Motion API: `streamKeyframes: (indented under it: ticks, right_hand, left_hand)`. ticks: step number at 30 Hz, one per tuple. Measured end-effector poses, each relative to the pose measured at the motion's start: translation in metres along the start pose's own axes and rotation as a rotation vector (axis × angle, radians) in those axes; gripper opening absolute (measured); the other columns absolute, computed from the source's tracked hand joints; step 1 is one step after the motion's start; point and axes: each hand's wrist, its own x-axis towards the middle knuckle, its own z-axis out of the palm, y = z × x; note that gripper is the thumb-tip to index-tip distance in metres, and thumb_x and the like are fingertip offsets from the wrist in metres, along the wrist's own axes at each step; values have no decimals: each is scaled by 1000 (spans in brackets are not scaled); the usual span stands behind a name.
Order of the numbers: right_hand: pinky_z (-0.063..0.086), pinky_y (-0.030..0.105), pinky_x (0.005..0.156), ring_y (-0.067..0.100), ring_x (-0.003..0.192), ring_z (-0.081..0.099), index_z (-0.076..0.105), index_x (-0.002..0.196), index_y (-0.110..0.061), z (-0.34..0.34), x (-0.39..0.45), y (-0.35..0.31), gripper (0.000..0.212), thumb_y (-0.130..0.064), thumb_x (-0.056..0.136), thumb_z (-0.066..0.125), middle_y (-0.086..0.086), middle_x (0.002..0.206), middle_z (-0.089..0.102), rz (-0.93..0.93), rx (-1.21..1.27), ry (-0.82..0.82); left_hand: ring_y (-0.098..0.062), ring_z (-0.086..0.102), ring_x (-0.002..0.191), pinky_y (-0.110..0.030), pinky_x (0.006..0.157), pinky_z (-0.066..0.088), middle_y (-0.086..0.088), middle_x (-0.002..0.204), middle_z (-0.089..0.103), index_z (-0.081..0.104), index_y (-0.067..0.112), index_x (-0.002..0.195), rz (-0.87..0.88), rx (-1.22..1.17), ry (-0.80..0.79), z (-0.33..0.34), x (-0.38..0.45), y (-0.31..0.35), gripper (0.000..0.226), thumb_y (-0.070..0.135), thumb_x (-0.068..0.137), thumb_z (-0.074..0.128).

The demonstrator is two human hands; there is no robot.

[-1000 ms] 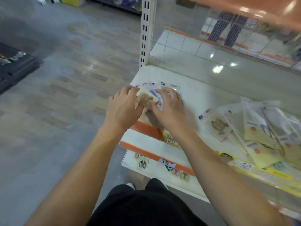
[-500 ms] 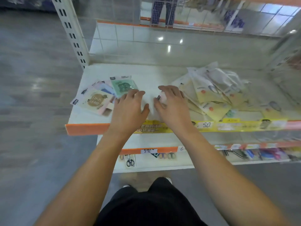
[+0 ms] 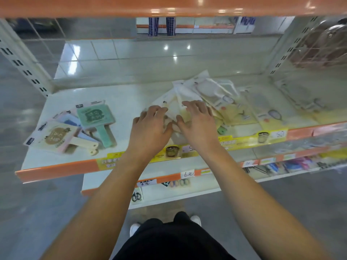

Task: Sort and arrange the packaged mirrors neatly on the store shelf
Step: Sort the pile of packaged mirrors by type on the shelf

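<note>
While both hands work at the shelf (image 3: 131, 94) middle | left hand (image 3: 150, 128) and right hand (image 3: 197, 124) press spread, relaxed fingers on the loose mirror heap (image 3: 216, 94), probably to gather it | sorted fan (image 3: 75, 126) lies near the front-left corner.

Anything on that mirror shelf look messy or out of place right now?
Yes. The pale packaged mirrors under both hands form a loose, overlapping heap, angled every which way. The fanned group at the shelf's left is tidier, though its packs also lie skewed across each other.

Bright overhead light, floor glare, edges warped, maybe motion-blurred
</note>
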Motion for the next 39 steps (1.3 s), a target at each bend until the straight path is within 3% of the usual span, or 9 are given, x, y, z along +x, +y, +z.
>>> streamKeyframes:
  ticks: [10, 15, 20, 34, 39]
  right_hand:
    - [47, 45, 90, 34, 113, 55, 61, 123, -20, -39, 13, 84, 51, -46, 81, 46, 6, 120, 59, 17, 46, -2]
    - [48, 47, 89, 37, 114, 52, 59, 127, -18, -59, 12, 120, 46, -35, 84, 62, 11, 126, 56, 21, 40, -35]
    - [48, 49, 91, 36, 116, 52, 59, 126, -18, -69, 9, 139, 47, -37, 83, 57, 11, 125, 56, 10, 39, -52]
    - [44, 48, 96, 38, 119, 50, 59, 127, -17, -65, 2, 119, 46, -32, 84, 63, 12, 129, 55, 25, 23, -51]
    - [48, 50, 91, 37, 116, 51, 59, 125, -19, -61, 9, 112, 46, -35, 83, 63, 11, 126, 56, 55, -50, -40]
  left_hand:
    - [-32, 55, 113, -46, 90, 46, -5, 129, 53, 53, 17, 127, -22, 10, -12, 37, 26, 89, 42, 33, 88, 55]
    - [-31, 55, 113, -46, 90, 44, -5, 129, 52, 50, 17, 129, -8, 47, -24, 53, 35, 125, 44, 37, 89, 54]
    - [-32, 54, 114, -46, 90, 43, -7, 130, 52, 50, 18, 129, -14, 30, -37, 63, 35, 149, 41, 34, 91, 52]
    - [-32, 55, 114, -48, 90, 43, -6, 129, 52, 52, 17, 127, 10, -15, -28, 59, 38, 128, 44, 38, 88, 54]
    - [-29, 54, 116, -45, 93, 41, -2, 133, 51, 52, 19, 128, 26, -38, -21, 57, 46, 117, 44, 38, 88, 55]
